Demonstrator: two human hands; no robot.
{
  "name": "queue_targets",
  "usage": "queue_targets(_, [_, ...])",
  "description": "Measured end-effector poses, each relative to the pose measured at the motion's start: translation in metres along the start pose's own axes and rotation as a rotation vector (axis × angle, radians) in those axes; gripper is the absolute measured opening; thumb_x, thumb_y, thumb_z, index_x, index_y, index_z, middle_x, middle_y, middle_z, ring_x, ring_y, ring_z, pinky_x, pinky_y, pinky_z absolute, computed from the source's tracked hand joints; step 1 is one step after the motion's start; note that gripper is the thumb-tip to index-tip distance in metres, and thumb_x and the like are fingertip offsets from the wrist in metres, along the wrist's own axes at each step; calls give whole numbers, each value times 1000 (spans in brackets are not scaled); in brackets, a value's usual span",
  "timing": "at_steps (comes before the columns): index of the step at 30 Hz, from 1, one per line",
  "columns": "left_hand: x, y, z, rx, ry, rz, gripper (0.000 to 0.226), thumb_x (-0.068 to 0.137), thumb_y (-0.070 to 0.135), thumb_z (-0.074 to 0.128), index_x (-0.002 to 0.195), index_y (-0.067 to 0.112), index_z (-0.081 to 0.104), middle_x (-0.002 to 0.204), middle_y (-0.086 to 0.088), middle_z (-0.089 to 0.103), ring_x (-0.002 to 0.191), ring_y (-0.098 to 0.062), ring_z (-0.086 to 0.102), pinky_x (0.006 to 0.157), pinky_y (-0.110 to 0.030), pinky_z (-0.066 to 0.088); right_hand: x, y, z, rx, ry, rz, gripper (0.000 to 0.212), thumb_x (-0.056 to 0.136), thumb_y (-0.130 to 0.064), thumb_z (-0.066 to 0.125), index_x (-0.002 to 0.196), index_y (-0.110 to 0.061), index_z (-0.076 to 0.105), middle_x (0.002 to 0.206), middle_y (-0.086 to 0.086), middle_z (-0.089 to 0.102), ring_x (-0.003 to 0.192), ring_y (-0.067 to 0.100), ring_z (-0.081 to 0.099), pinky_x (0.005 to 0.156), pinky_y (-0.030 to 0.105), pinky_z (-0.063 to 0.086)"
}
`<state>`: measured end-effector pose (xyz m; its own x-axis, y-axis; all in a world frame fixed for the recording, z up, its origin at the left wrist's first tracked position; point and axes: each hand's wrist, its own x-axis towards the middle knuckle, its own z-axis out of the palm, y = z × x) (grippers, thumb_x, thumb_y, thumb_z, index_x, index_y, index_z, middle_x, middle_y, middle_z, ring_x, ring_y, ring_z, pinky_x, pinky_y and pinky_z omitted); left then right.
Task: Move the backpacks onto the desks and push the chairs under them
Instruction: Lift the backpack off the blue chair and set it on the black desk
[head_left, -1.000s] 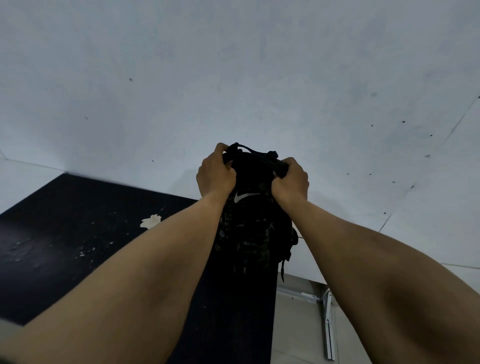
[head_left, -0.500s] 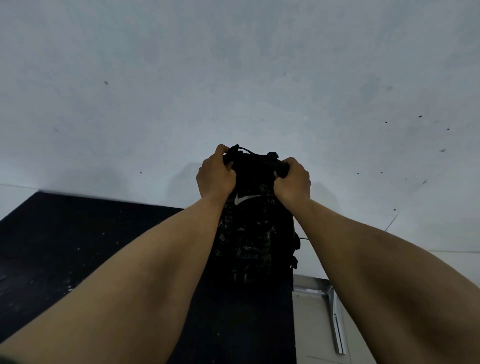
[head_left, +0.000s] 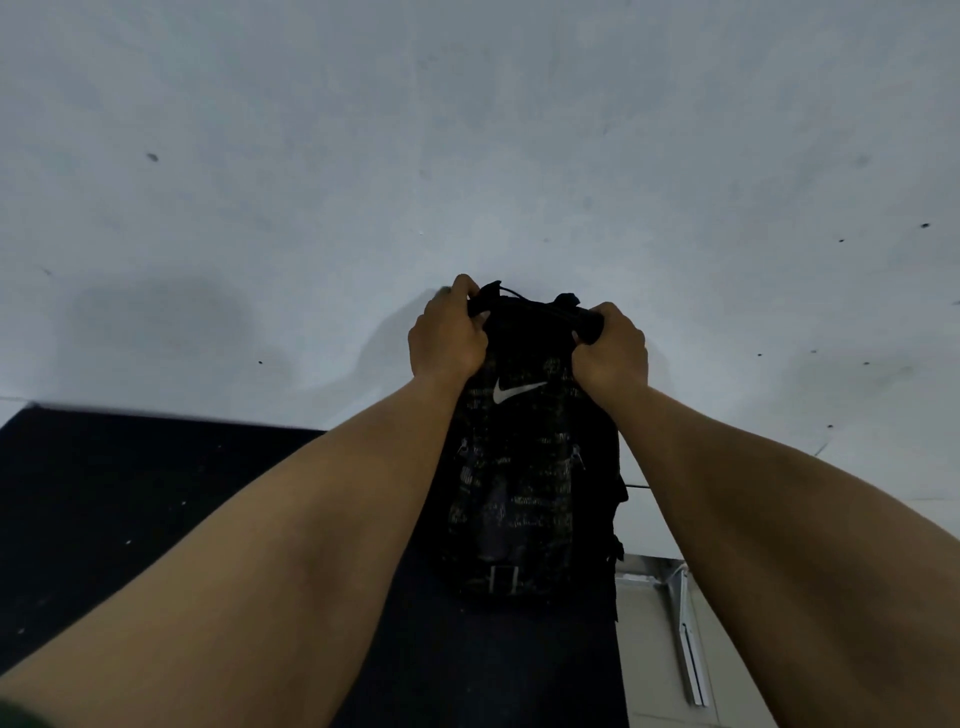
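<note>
A black backpack (head_left: 524, 483) with a white swoosh logo stands upright near the right end of a black desk top (head_left: 156, 509), close against the pale wall. My left hand (head_left: 447, 338) grips the top of the backpack on its left side. My right hand (head_left: 610, 351) grips the top on its right side. Both forearms reach forward over the desk. No chair is in view.
A pale grey wall (head_left: 467, 156) with small dark specks fills the upper view right behind the desk. Right of the desk's end, a light floor or ledge with a white metal rail (head_left: 691, 649) shows below.
The view has shifted so the desk sits lower and further left in the frame. Both hands keep the same grip on the backpack's top, and the pack stands a little more squarely on the desk.
</note>
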<state>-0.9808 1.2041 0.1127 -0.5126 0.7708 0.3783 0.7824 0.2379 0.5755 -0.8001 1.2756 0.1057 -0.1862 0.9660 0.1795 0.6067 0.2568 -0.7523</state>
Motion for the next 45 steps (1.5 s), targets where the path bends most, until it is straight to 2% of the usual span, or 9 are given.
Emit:
queue_targets(2, [9, -6, 8, 48, 13, 6, 20, 93, 30, 57, 111, 24, 57, 110, -3, 55, 99, -21, 53, 74, -32, 41, 7, 3, 6, 1, -11, 0, 21, 85, -16, 56, 105, -24, 55, 85, -9, 58, 78, 15, 57, 56, 25, 37])
queue_targets(5, [21, -10, 17, 66, 48, -31, 22, 90, 32, 63, 110, 23, 63, 114, -7, 50, 104, -23, 50, 86, -35, 45, 18, 6, 13, -32, -28, -1, 22, 84, -16, 55, 105, -22, 55, 82, -11, 54, 78, 15, 56, 55, 22, 34])
queue_targets(12, [34, -9, 28, -98, 18, -125, 26, 87, 26, 66, 110, 22, 55, 107, -3, 56, 92, -20, 58, 72, -28, 42, 35, 5, 26, -134, -1, 35, 37, 84, -19, 57, 121, -19, 53, 113, 5, 63, 102, 24, 61, 82, 35, 49])
queue_targets(15, [38, -9, 31, -96, -11, -164, 35, 83, 20, 65, 111, 13, 46, 107, -6, 55, 88, -22, 56, 68, -30, 40, 39, 2, 31, -197, 51, 45, 38, 84, -18, 58, 120, -13, 49, 117, 8, 59, 107, 27, 57, 82, 39, 48])
queue_targets(20, [41, -6, 30, -15, -95, -195, 25, 83, 18, 60, 106, 10, 54, 113, -11, 52, 92, -25, 57, 73, -29, 43, 42, -3, 32, -331, 88, 57, 43, 85, -20, 60, 123, -7, 44, 124, 13, 51, 116, 31, 48, 85, 45, 48])
queue_targets(31, [12, 21, 9, 100, -254, -229, 37, 83, 19, 60, 118, 14, 51, 123, -9, 47, 107, -26, 54, 80, -34, 48, 21, -19, 4, -257, 79, 1, 38, 94, -34, 52, 122, -9, 46, 125, 13, 47, 116, 31, 45, 87, 44, 46])
queue_targets(40, [-30, 43, -7, 156, -394, -211, 56, 85, 23, 61, 137, 14, 45, 134, -10, 50, 117, -24, 53, 84, -31, 45, -22, -17, -22, -242, -103, 7, 46, 83, -20, 63, 125, -9, 45, 129, 13, 44, 119, 31, 45, 88, 41, 46])
queue_targets(42, [-44, 47, -10, 163, -441, -188, 48, 87, 25, 61, 132, 11, 52, 129, -10, 57, 112, -23, 57, 81, -29, 46, -35, -14, -24, -252, -148, 18, 50, 84, -19, 63, 129, -8, 44, 131, 14, 43, 121, 32, 46, 90, 40, 47])
queue_targets(45, [-73, 50, -12, 209, -535, -174, 26, 86, 24, 60, 107, 8, 64, 110, -16, 66, 87, -22, 61, 62, -26, 44, -61, -7, -24, -270, -241, 38, 54, 85, -19, 62, 134, -9, 44, 135, 16, 43, 122, 32, 47, 94, 41, 48])
